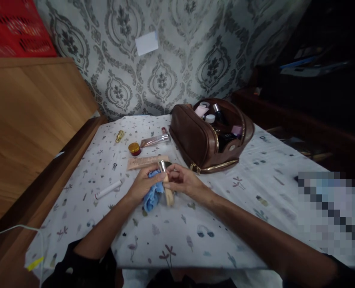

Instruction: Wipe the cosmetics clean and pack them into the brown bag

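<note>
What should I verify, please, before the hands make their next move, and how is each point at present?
1. Blue cloth in the left hand: ok, bunched against the beige item.
2. Beige item held by the right hand: ok, the fingers grip its side.
3. Beige item's surface clean all round: cannot tell, fingers and cloth cover part of it.
4. Brown bag open: ok, several things show inside.
5. Gold lid on the small jar: ok, it sits on top; how tight, I cannot tell.
6. White pen-shaped item out of the hands: ok, it lies on the tablecloth.
</note>
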